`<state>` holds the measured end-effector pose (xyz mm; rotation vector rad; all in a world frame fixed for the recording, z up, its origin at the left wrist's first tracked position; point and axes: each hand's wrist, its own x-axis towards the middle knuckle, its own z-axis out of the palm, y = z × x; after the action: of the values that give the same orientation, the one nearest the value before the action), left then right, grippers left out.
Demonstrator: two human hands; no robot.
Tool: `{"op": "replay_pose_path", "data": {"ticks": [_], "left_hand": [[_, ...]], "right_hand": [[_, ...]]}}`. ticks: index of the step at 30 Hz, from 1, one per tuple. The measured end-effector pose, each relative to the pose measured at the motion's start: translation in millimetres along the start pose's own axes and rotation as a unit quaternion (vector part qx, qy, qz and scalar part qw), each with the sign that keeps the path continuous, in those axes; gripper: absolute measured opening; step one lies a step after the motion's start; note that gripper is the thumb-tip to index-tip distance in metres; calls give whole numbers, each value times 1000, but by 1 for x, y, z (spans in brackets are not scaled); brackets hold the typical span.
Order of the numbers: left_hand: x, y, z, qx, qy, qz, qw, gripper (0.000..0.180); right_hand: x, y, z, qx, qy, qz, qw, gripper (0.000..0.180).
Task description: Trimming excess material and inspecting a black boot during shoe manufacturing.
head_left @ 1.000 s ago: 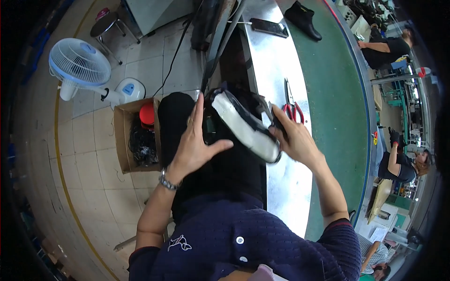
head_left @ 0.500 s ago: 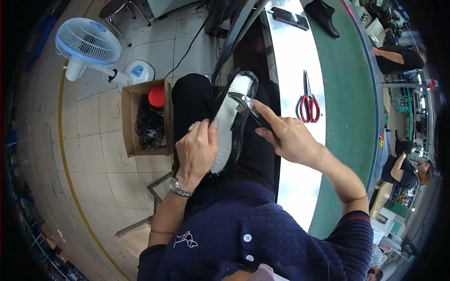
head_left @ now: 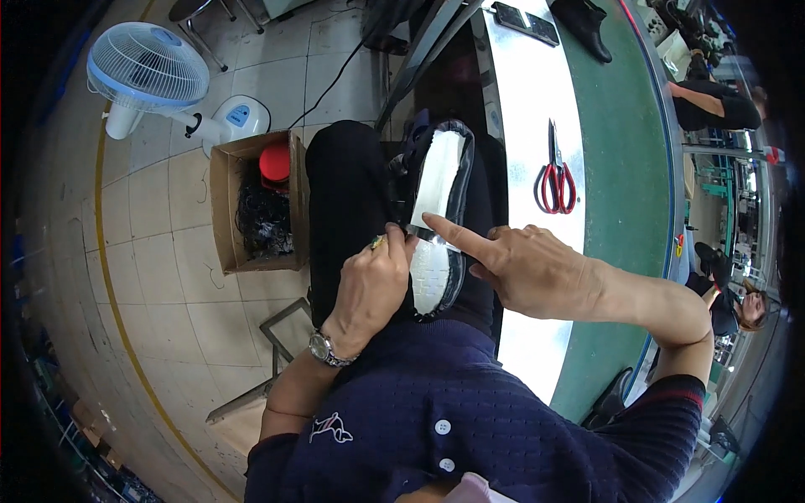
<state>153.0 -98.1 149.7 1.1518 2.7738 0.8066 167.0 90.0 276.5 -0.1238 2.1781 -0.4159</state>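
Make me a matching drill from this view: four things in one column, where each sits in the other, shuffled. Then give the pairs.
1. scissors
2. shoe
3. fan
4. cardboard box

A. on the tiled floor, top left
B. on the person's lap, sole up
C. on the shiny metal strip of the bench
D. on the floor beside the person's leg

Pairs: 1-C, 2-B, 3-A, 4-D

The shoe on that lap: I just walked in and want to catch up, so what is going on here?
A seated person holds a black shoe sole-up on their lap. The left hand steadies its edge, while the right hand presses an index fingertip onto the white insole piece. Red-handled scissors lie unused on the metal worktable, and a cardboard box stands on the floor beside them.
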Motion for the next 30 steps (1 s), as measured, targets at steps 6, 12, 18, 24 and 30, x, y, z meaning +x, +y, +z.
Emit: {"op": "replay_pose_path", "data": {"ticks": [6,12,18,24,30], "left_hand": [[4,-8,-8,-251,-145,-133,948,53],[24,-30,5,-831,-224,-239,450,82],[47,-23,39,-852,-174,-306,388,73],[54,-11,31,-781,-183,-354,480,75],[50,-28,35,-774,-199,-337,497,72]], "right_hand": [[4,25,39,88,59,-28,994,72],[3,37,62,90,126,-68,986,73],[7,46,74,102,169,-95,976,73],[3,54,49,144,154,-148,966,66],[-12,22,-42,-78,144,-150,975,63]]}}
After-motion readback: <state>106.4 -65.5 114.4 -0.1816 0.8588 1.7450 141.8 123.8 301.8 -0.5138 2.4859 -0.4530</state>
